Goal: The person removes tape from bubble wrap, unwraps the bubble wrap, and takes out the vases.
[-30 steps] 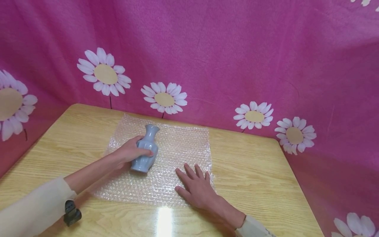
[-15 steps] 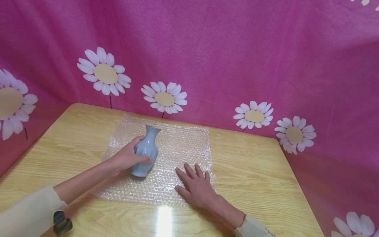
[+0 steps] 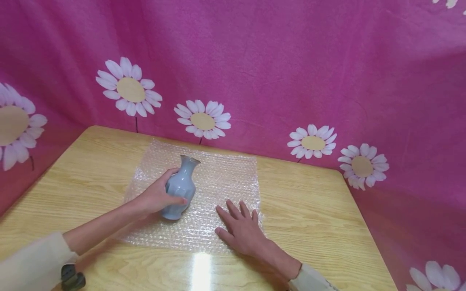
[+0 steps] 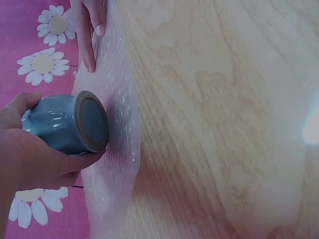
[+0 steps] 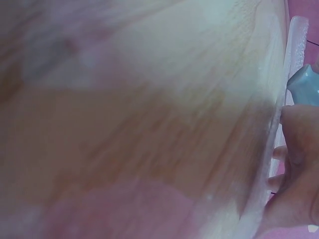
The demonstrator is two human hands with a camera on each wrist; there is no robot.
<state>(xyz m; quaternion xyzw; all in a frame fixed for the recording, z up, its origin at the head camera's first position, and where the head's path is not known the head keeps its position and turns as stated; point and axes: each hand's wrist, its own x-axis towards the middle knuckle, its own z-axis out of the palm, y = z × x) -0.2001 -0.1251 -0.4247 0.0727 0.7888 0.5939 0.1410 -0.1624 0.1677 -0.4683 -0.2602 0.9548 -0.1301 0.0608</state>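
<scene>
A glossy grey-blue vase (image 3: 181, 185) with a narrow neck and flared mouth leans to the right over the left part of a sheet of bubble wrap (image 3: 214, 178). My left hand (image 3: 159, 195) grips it round the body, thumb on the near side and the other fingers partly hidden behind. In the left wrist view, the base of the vase (image 4: 93, 122) faces the camera, close over the wrap, with a shadow beside it. My right hand (image 3: 241, 231) rests with spread fingers on the lower right part of the sheet; the right wrist view shows its fingers along the wrap's edge.
The bubble wrap lies flat on a light wooden table (image 3: 306, 214) with rounded far corners. A pink cloth (image 3: 255, 72) printed with white daisies hangs behind and along both sides. Bare wood surrounds the sheet, and light glares off the near edge.
My left hand has brought the vase slightly nearer to me, and its mouth has turned a little to the right. The left forearm has drawn back; the right hand stays in place.
</scene>
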